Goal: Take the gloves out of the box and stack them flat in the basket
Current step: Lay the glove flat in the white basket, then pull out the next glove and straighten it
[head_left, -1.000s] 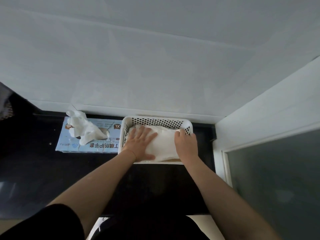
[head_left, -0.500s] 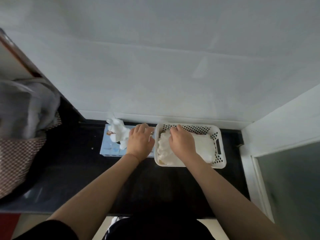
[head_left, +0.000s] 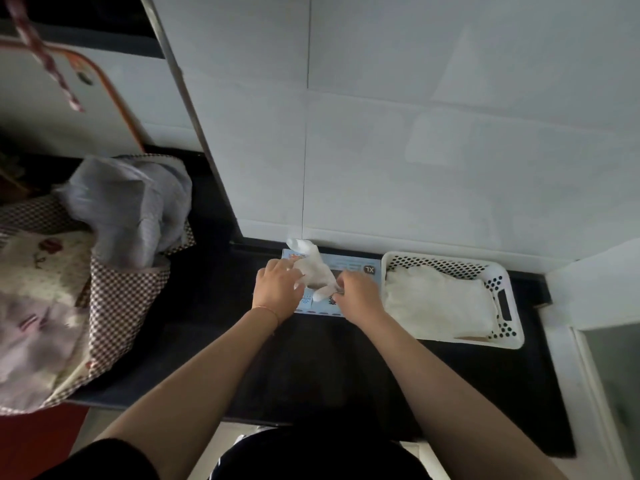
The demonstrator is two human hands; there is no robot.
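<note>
Both hands are down on the glove box [head_left: 349,266], a pale blue carton marked XL that lies flat on the dark bench [head_left: 311,358] against the white tiled wall [head_left: 433,150]. A crumpled white glove [head_left: 313,268] sticks up out of the box's top opening, its far end reaching past the carton's back edge toward the wall. The right hand [head_left: 358,295] has its grip closed on the near end of that glove, fingers curled and pinching the white material just at the opening. The left hand [head_left: 277,287] rests on the left part of the box with fingers loosely bent, its fingertips touching the side of the glove; I cannot tell whether it actually grips anything, and it looks more like a steadying press. Just beside the box on the right, touching or nearly so, sits the white perforated basket [head_left: 504,299], and inside it lies a flat stack of white gloves [head_left: 438,303] filling most of the floor. Well off to the left, on the same bench, a checked fabric bag [head_left: 114,299] slumps with a grey plastic bag [head_left: 135,209] bulging from its mouth.
</note>
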